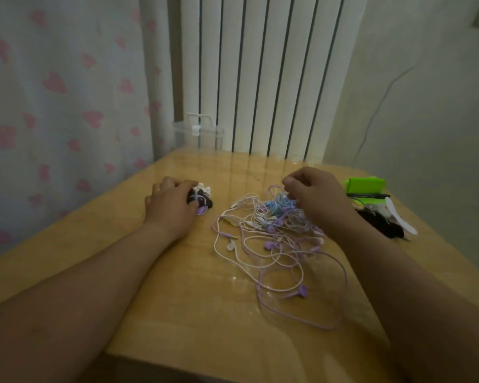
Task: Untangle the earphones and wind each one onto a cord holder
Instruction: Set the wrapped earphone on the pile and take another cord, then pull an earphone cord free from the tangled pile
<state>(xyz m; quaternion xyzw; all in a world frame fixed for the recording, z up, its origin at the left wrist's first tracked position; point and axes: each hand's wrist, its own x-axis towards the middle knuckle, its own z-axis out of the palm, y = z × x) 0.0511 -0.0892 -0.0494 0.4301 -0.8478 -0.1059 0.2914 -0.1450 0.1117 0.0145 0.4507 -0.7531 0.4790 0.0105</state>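
Observation:
A tangle of earphones (274,239) in white, purple and blue cords lies spread on the wooden table (177,299), right of centre. My right hand (313,194) hovers over the tangle's far end, fingers curled, pinching the blue and purple cords there. A small heap of cord holders (202,199), black, white and purple, sits to the left. My left hand (169,203) lies over that heap with its fingers curled round the holders. A purple earbud (302,291) lies at the near end of the tangle.
A clear plastic box (198,134) stands at the table's far edge before a white radiator (260,78). At the right edge lie a green case (365,185), a black pen (368,195), a white strip (401,219) and a dark bundle (382,225). A heart-print curtain (53,106) hangs left.

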